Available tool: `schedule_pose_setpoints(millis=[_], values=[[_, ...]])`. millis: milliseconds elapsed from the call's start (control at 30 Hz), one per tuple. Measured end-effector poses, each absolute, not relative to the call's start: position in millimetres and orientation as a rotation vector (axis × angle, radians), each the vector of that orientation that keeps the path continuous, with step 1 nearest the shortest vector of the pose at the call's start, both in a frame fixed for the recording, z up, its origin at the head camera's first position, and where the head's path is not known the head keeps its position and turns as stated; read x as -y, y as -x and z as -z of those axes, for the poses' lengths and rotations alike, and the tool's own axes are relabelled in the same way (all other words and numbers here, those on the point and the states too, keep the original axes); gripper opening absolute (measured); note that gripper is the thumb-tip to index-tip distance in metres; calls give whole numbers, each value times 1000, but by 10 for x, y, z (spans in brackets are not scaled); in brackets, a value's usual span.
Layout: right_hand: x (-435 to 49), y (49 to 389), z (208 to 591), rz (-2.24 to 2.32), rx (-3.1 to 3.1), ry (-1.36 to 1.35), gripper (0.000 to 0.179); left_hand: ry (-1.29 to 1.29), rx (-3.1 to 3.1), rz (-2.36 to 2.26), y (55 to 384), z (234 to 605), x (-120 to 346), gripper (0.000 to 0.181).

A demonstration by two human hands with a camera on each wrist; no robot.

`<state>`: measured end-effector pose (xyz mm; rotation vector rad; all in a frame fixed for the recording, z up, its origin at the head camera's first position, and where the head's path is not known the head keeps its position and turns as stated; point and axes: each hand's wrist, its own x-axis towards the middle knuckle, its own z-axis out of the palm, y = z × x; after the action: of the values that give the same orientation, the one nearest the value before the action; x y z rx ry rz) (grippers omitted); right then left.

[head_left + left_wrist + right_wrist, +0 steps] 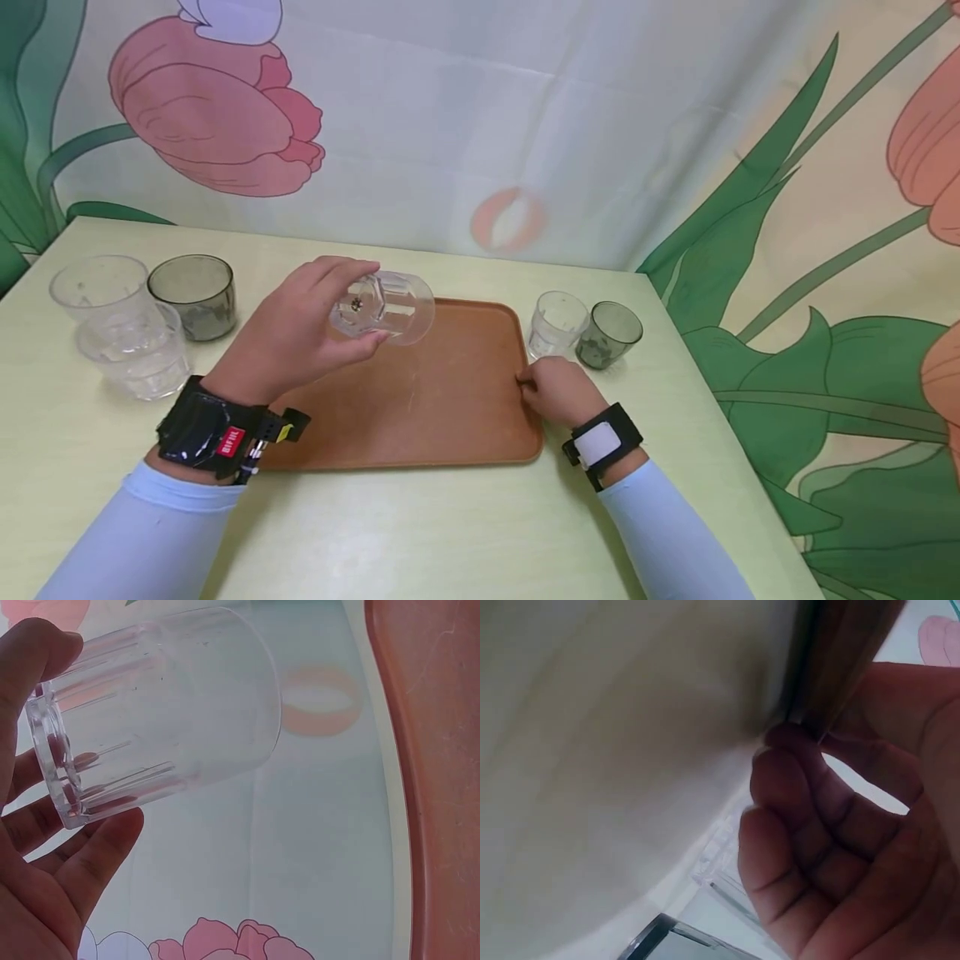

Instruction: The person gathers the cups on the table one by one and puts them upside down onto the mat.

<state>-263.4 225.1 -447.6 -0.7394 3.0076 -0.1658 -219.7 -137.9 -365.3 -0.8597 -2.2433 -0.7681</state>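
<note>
My left hand (292,329) holds a clear drinking glass (402,307) by its base end, tipped onto its side above the tray. In the left wrist view the thumb and fingers grip the faceted lower part of the glass (172,712), and its mouth points away from the palm. A brown rectangular tray (457,392) lies flat on the table below. At its right edge my right hand (561,392) pinches the rim, fingers curled under it. The right wrist view shows fingertips (780,780) against the underside of the tray edge (847,660).
To the left stand two clear glasses, one nearer (142,354) and one behind it (97,283), beside a smoky grey-green glass (195,296). Just beyond the right hand are a clear glass (558,321) and another smoky glass (611,333). A flowered curtain (420,125) hangs behind the table.
</note>
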Motion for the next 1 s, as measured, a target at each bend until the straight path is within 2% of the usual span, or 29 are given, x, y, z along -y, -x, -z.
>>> schedule_pose_setpoints(millis=[233, 467, 1000], values=[[-2262, 2602, 4404, 119, -3004, 749, 16, 858, 2254, 780, 2223, 3638, 1340, 68], [-2235, 2646, 4551, -41, -3036, 824, 22, 821, 2286, 764, 2229, 3675, 1385, 69], [-2157, 2536, 4499, -18, -3050, 824, 22, 800, 2321, 761, 2210, 3666, 1448, 68]])
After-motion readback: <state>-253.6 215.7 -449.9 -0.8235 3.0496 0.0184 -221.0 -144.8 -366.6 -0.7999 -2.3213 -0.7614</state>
